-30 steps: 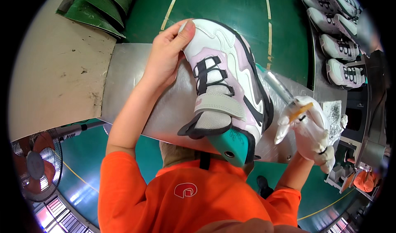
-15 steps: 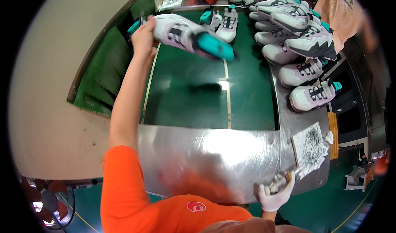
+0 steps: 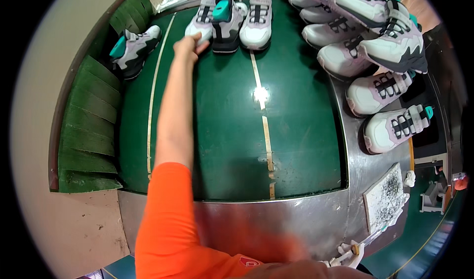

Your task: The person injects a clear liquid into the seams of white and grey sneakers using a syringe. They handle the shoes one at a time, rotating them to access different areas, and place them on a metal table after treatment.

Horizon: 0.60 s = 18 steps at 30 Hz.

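Note:
My bare left hand (image 3: 191, 47) reaches to the far part of the green belt, its fingers curled round the toe of a white and lilac sneaker (image 3: 203, 17) with black straps. Right beside that shoe stands another sneaker (image 3: 228, 29), heel toward me with a teal piece in its collar. A third sneaker (image 3: 257, 22) is a little to the right, toe toward me. Low at the right, my right hand (image 3: 354, 256) in a white glove is closed round a thin stick-like tool (image 3: 371, 237); most of this hand is cut off or hidden.
A lone sneaker (image 3: 138, 51) sits at the belt's left, by green hanging flaps (image 3: 91, 111). Stacked sneakers (image 3: 345, 32) line the metal ledge on the right, with single ones (image 3: 395, 131) nearer. A black-speckled white pad (image 3: 385, 200) lies at the near right corner.
The sneaker that my left hand held tilted in the air is now down on the belt among others, farther off. My right hand has dropped toward the lower edge.

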Each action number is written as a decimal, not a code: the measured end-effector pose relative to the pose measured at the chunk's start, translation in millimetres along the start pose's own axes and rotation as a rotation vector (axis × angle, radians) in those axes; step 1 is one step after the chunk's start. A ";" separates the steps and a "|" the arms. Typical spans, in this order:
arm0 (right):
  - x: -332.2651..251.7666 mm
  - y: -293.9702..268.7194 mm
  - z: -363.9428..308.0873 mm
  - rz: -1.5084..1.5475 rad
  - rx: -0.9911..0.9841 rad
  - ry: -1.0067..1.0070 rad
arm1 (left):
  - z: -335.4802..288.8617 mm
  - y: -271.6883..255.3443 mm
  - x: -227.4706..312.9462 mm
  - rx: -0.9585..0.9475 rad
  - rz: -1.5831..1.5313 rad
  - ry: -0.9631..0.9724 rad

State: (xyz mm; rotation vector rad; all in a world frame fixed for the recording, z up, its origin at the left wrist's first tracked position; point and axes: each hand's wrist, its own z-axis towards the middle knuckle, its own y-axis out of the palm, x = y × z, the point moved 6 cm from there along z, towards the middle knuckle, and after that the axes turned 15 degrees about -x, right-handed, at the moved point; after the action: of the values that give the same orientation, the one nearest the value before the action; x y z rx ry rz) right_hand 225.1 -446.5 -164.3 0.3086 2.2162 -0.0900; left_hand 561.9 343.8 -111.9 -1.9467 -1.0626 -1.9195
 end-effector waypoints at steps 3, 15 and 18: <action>-28.3 50.1 -49.2 -0.246 0.151 -0.146 | -19.1 58.7 2.6 -0.063 0.164 -0.102; -74.4 108.9 -77.9 -0.913 -0.131 -0.968 | -60.7 112.0 -6.1 -0.275 1.488 -0.140; -74.8 105.9 -76.7 -0.795 -0.137 -0.915 | -183.4 218.5 -24.9 -0.850 1.611 0.333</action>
State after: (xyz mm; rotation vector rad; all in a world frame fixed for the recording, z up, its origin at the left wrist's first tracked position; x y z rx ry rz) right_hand 236.9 -345.1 -53.6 -0.6035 1.2997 -0.4145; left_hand 554.3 67.1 -38.7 -1.5522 1.3012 -1.4319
